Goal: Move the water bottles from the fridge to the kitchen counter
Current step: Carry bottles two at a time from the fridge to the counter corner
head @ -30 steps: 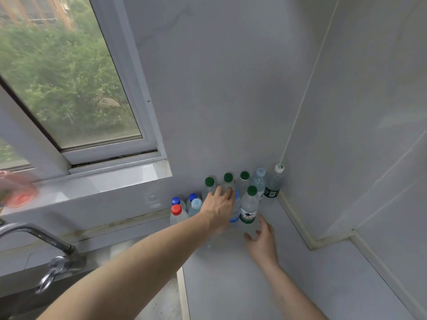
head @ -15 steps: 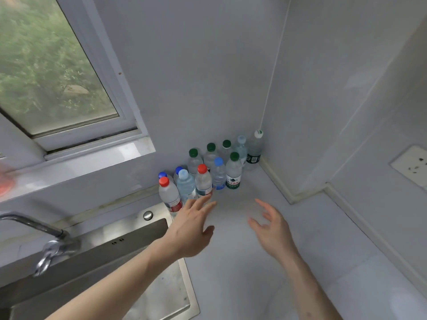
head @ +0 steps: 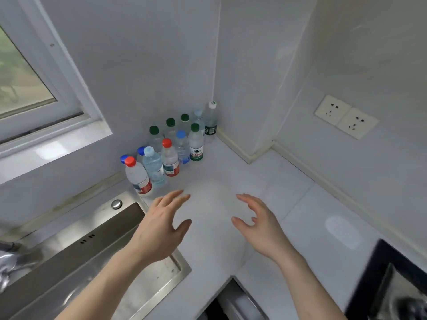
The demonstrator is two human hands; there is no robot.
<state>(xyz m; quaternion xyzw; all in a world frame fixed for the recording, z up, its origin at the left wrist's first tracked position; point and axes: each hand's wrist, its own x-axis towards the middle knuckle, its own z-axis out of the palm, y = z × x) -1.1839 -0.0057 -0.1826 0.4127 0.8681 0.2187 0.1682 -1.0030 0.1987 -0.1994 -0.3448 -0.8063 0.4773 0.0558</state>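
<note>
Bottles of clear plastic [head: 175, 146], roughly a dozen, are standing upright in a tight cluster in the far corner of the pale grey kitchen counter [head: 288, 204], against the grey wall beneath the white-framed window [head: 46, 93]. Caps are showing green, red, dark blue, light blue and white. The red-capped bottle with a red-and-white label [head: 138, 175] is standing nearest the sink, at the left end of the cluster. The green-capped bottle with a green-and-white label [head: 196, 142] is standing at the front right, and the tall white-capped bottle with a dark label [head: 211, 122] is sitting deepest in the corner, just beside the wall joint.

The left hand [head: 159, 225] is hovering over the counter edge by the sink, fingers straight and spread, thumb out, holding nothing. The right hand [head: 258, 222] is hovering over the bare counter, fingers loosely curved and apart, also holding nothing. Both hands are near the bottles but touching none of them.

The stainless steel sink [head: 87, 257] is lying at the left, with a round metal button [head: 116, 204] on its rim. A double white wall socket [head: 346, 116] is sitting on the right wall. A black appliance [head: 388, 282] is showing at the lower right, blurred.
</note>
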